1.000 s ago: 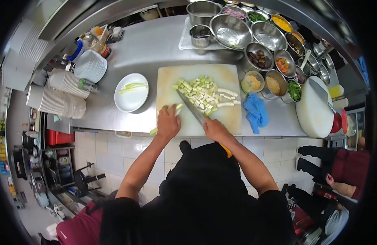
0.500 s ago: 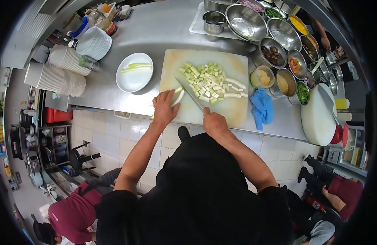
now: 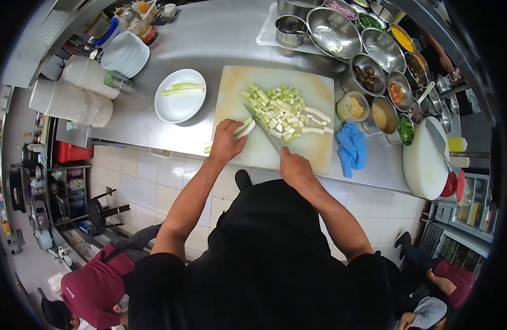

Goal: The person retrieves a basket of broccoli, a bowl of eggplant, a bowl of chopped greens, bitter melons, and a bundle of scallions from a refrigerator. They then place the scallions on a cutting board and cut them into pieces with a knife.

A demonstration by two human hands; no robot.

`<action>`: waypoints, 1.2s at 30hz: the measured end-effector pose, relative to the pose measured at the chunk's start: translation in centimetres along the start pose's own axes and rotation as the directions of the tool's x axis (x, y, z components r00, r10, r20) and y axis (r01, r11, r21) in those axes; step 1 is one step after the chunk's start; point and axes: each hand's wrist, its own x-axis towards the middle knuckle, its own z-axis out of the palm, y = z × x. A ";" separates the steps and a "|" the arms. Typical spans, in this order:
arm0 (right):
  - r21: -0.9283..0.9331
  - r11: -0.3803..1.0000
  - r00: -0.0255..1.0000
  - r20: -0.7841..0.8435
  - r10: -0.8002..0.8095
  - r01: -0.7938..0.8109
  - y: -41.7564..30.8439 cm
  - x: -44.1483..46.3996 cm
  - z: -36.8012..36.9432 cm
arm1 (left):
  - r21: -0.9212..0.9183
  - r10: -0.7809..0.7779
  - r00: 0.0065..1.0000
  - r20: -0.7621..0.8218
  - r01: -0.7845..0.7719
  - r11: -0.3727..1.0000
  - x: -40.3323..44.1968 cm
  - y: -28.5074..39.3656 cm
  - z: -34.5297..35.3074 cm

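My right hand [image 3: 297, 169] is closed round the handle of a kitchen knife [image 3: 266, 132], whose blade points up and left over the cutting board [image 3: 314, 151]. The fingers of my left hand [image 3: 227, 142] are closed on pale green-and-white scallion stalks [image 3: 245, 129] at the board's left edge; part of the stalks is hidden under the hand. Just beyond the blade lies a spread of chopped scallion pieces [image 3: 278, 107]. A few uncut white stalks [image 3: 315, 130] rest at the pile's right side.
On the left, a white bowl [image 3: 179, 113] holds green stalks, beyond it stacked bowls [image 3: 127, 55]. A blue cloth [image 3: 351, 148] lies right of the board, near metal bowls of ingredients [image 3: 385, 49] and a round white board [image 3: 424, 162]. People in maroon shirts [image 3: 97, 291] are behind me.
My right hand and the knife have shifted slightly right, the blade now nearer the chopped pile. My left hand has moved a little right with the stalks.
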 end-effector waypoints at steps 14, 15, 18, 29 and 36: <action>0.133 0.989 0.997 -0.032 0.066 -0.061 -0.8 -0.9 1.0 | -0.075 -0.087 0.996 0.025 0.089 0.993 0.0 0.6 1.0; 0.139 0.989 0.998 -0.023 0.057 -0.054 -1.0 -1.0 0.9 | -0.099 -0.055 0.998 0.004 0.056 0.994 -0.1 0.3 1.2; 0.066 0.996 0.998 -0.005 0.062 -0.061 -0.3 -0.8 1.4 | -0.087 -0.018 1.000 0.000 0.018 0.996 -0.4 -1.2 1.6; -0.026 0.999 0.992 0.119 0.045 -0.042 -3.2 -3.6 -5.0 | -0.139 -0.141 0.986 0.083 0.152 0.979 0.5 -0.1 0.6; -0.054 0.999 0.995 0.096 0.011 -0.006 -3.2 -4.5 -4.3 | -0.082 -0.165 0.975 0.148 0.178 0.981 1.0 0.9 0.0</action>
